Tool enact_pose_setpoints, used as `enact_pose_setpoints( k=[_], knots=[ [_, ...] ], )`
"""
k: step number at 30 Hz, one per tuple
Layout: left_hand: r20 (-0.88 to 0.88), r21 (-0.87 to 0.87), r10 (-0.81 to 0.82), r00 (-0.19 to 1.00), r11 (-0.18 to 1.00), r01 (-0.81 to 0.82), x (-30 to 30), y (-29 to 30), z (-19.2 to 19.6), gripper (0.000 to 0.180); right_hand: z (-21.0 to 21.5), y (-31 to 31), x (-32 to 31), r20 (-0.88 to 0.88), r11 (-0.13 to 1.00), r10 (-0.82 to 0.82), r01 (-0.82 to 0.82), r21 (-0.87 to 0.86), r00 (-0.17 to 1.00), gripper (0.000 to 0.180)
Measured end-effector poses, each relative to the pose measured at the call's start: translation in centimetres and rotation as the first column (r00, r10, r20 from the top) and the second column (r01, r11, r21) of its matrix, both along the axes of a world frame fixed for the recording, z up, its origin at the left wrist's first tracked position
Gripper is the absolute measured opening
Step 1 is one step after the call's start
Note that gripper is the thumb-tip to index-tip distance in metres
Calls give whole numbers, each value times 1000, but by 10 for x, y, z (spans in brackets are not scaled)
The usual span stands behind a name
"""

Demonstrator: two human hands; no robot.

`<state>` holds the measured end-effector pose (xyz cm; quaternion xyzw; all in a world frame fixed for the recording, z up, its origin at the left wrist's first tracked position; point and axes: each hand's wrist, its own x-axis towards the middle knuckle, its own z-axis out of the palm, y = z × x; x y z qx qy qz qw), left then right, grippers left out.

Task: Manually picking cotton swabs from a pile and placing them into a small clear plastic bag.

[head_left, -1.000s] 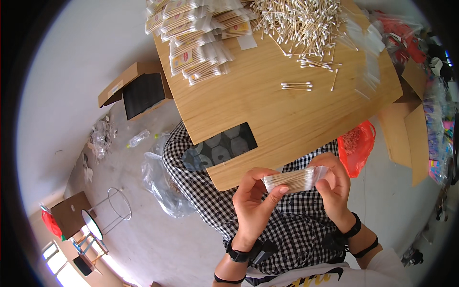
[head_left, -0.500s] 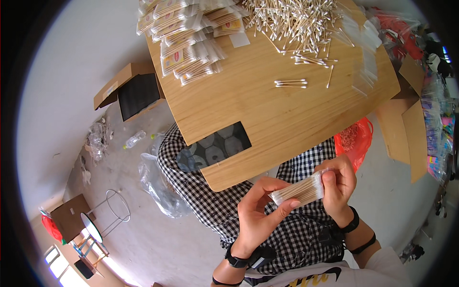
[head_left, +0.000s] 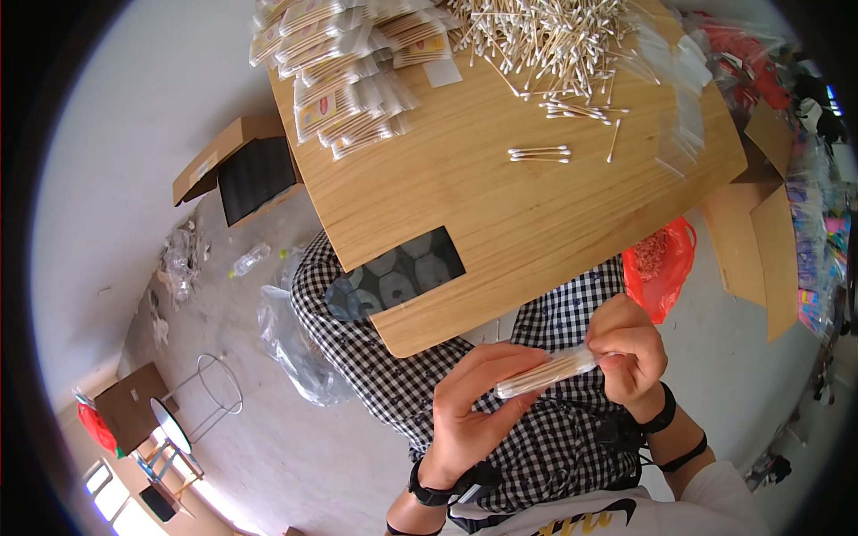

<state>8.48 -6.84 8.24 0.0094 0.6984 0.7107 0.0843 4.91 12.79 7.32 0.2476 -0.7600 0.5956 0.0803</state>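
A clear packet of cotton swabs (head_left: 545, 373) is held over my lap, just off the table's near edge. My left hand (head_left: 474, 402) grips its left part between thumb and fingers. At its right end, my right hand (head_left: 628, 350) is closed, pinching the plastic. The packet is turned so its narrow side shows. On the wooden table (head_left: 393, 188) lie a big pile of loose cotton swabs (head_left: 545, 40), a small row of swabs (head_left: 539, 154) and one single swab (head_left: 613, 141). Filled packets (head_left: 349, 98) are stacked at the far left.
Clear empty bags (head_left: 684, 112) lie at the table's right side. A dark patterned rectangle (head_left: 398, 272) is at its near left corner. Open cardboard boxes (head_left: 760, 241) and a red plastic bag (head_left: 660, 268) stand to the right; another box (head_left: 237, 170) is at the left.
The packet has been tilted from its broad face to its narrow edge. My left hand has shifted slightly left, and the right fingers have curled more tightly around the end.
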Motion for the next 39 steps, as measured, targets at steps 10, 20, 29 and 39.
enact_pose_setpoints(
  k=[10, 20, 29, 39],
  knots=[
    [-403, -333, 53, 914, 921, -201, -2, 1, -1, 50, 7, -2, 0, -10, 993, -31, 32, 116, 999, 13],
    [-430, -349, 70, 900, 906, -238, 0, 3, -3, 50, 5, -3, 0, 12, 993, -38, 37, 108, 999, 11],
    [-133, -157, 66, 989, 984, -86, -1, 7, 7, 39, 1, -3, 4, 129, 995, -101, 103, -8, 986, 11],
    [132, 97, -33, 991, 995, 21, 0, 10, 3, 32, -8, -4, 16, 328, 966, -105, 174, -189, 939, 21]
  ],
)
